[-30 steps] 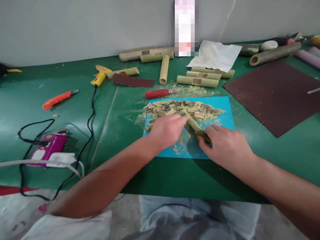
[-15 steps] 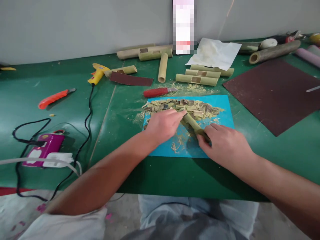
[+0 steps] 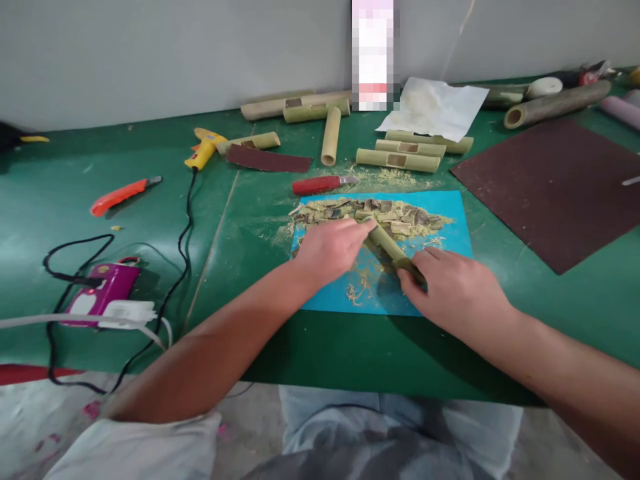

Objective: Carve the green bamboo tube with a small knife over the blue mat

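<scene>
A green bamboo tube (image 3: 389, 245) slants over a blue sheet (image 3: 325, 300). My left hand (image 3: 333, 247) is closed at the tube's far end, with a fingertip on it. Wrapped round the near end is my right hand (image 3: 450, 280). Bamboo chips and shavings (image 3: 400, 217) lie heaped along the sheet's far side, just beyond my hands. Behind the sheet rests a red-handled knife (image 3: 317, 185). Several cut bamboo tubes (image 3: 420, 162) lie farther back, some with square openings.
On the green table (image 3: 270, 233), a yellow glue gun (image 3: 203, 150), an orange cutter (image 3: 120, 197) and a purple power strip (image 3: 107, 293) with cables are at the left. Dark brown sandpaper (image 3: 555, 193) lies right; white paper (image 3: 433, 110) is at the back.
The whole view has shifted slightly, so things appear a little farther right. Both hands keep nearly the same hold on the bamboo tube.
</scene>
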`<state>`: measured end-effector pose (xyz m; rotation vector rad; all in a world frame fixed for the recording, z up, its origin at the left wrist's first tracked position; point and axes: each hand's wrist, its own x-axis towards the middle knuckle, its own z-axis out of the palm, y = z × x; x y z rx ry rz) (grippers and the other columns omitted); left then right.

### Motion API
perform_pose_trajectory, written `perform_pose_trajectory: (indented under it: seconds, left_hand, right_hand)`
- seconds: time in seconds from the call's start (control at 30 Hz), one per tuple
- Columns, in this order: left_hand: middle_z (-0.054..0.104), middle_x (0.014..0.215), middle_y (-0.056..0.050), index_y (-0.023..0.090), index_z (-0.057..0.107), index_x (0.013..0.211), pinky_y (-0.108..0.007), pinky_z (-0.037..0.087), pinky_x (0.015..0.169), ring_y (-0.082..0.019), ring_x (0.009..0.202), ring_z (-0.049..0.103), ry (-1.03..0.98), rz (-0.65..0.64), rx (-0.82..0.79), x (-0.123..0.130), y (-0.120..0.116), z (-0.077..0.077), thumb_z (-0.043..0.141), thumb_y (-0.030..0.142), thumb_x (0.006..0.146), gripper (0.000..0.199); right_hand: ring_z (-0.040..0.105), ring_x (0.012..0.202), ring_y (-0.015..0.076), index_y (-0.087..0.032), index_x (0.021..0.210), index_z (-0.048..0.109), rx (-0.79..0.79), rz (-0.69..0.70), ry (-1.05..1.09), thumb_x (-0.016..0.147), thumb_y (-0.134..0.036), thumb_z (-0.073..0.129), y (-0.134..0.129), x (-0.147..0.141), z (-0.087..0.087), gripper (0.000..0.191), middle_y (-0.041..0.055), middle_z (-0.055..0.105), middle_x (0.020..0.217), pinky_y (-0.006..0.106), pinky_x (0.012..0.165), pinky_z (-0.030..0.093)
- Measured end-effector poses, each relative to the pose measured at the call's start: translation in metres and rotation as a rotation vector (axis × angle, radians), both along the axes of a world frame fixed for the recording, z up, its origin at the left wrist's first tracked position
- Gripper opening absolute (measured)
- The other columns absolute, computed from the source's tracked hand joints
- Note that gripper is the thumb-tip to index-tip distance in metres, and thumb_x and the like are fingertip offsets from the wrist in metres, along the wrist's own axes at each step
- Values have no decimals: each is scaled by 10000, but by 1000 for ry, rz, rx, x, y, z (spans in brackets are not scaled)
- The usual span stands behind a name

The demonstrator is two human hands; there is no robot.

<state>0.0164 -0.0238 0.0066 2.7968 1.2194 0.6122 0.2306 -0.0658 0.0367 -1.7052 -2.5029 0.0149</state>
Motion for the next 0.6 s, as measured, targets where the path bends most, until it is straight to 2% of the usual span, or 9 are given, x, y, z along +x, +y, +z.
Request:
perform_pose_trajectory:
  seconds: [0.03,0.13,0.17,0.27,0.4,0.53,0.6]
  left_hand:
    - [683,802,-51,164,654,1289,-231,473,595,-143,696,619,1,20,13,1,-1,0,317,292,1074,420]
    - [659,752,-28,213,632,1328,-227,456,581,-135,665,607,38,-113,-41,2,-3,0,293,281,1078,426]
    - [664,760,-27,216,639,1319,-225,459,588,-132,670,609,30,-117,-45,2,-2,0,297,276,1079,422]
    - [687,813,-52,161,667,1273,-232,474,607,-143,708,621,-20,42,28,-1,1,1,350,294,1069,400]
    - [675,792,-34,170,647,1312,-237,465,592,-142,689,619,7,-95,-19,-1,2,2,337,257,1066,405]
    - [667,771,-44,153,675,1263,-237,452,582,-145,695,617,36,7,43,1,4,4,350,284,1070,400]
    - [663,770,-42,143,663,1278,-244,449,579,-148,699,618,44,1,47,3,5,4,345,266,1069,400]
  right_hand:
    - [546,597,161,-167,726,641,-1,-2,1,918,-314,528,0,0,0,267,62,650,707,319,541,220]
    - [552,609,165,-165,739,649,-15,28,8,918,-296,526,0,0,0,254,65,657,709,317,547,231]
    - [552,610,165,-165,739,649,-15,32,10,920,-295,522,0,0,0,257,65,656,708,318,548,232]
    - [541,597,163,-169,728,644,-1,11,10,922,-303,514,0,0,1,269,64,649,701,322,542,218]
    - [542,598,163,-170,741,651,-17,22,5,918,-303,526,-1,-1,1,254,66,659,716,324,539,223]
    - [531,592,154,-186,741,646,6,11,-20,923,-300,506,-1,0,0,257,64,658,719,323,532,222]
    - [526,587,154,-196,739,650,32,19,-47,920,-312,508,0,0,6,257,62,650,698,317,525,222]
